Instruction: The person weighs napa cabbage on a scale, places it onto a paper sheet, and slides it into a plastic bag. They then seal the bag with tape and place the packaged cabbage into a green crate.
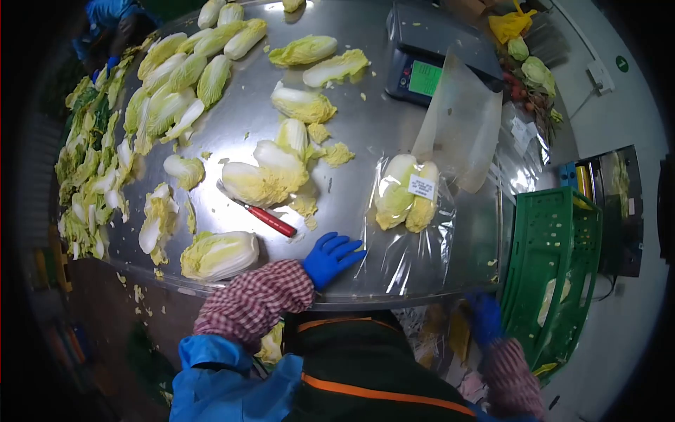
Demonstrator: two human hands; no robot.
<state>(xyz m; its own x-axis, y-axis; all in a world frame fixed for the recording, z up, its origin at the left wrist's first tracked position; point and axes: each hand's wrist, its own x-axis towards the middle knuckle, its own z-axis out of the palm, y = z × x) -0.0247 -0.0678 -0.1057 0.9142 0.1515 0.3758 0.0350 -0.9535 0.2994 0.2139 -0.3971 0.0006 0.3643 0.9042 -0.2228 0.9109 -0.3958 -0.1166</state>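
My left hand (332,260), in a blue glove, rests on the metal table near its front edge, fingers stretched out. Its fingertips reach the left edge of a clear plastic bag (383,264). Inside that bag lie two napa cabbages (395,190) side by side, with a white printed label (422,186) on top. Below the table's edge, at the right, my right hand (485,320) is smeared by motion beside a brown item, and its fingers cannot be made out. A red-handled knife (271,221) lies left of the bag, its blade partly beneath a cabbage (260,179).
More napa cabbages (169,105) and a heap of trimmed leaves (88,190) cover the table's left side. A digital scale (439,42) stands at the back right, near a translucent sheet (464,119). A green crate (552,260) stands at the right. Another person's sleeve (116,14) shows upper left.
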